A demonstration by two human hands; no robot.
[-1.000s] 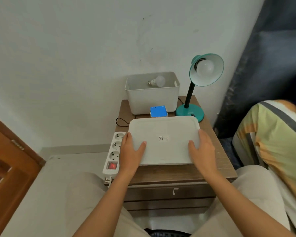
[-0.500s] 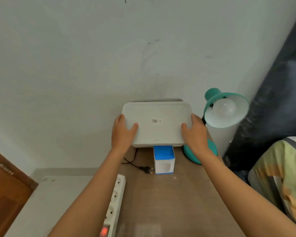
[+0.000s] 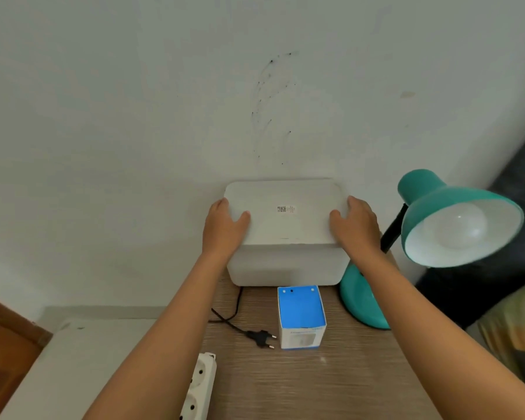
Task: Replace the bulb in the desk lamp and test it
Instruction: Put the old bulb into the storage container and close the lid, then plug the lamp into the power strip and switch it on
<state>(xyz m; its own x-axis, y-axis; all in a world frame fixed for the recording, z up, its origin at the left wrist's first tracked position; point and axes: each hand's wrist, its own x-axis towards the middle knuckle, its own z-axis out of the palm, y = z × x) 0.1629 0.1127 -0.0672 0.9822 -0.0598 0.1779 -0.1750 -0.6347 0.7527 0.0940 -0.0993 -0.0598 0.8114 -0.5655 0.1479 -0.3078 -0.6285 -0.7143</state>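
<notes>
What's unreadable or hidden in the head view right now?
- Inside of the white bin: covered by the lid that the left hand and right hand hold on it.
- Lid sticker: too small to read.
- Power strip: cut off by bottom edge.
- Lamp switch: not visible.
- Bulb box print: blurred.

Teal desk lamp (image 3: 431, 234) at table's right, white bulb (image 3: 459, 227) fitted, unplugged plug (image 3: 259, 338) beside blue-topped bulb box (image 3: 301, 316).

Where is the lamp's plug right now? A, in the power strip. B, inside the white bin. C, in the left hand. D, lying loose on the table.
D: the plug lies bare on the table, beside the blue box, clear of the power strip.
</notes>
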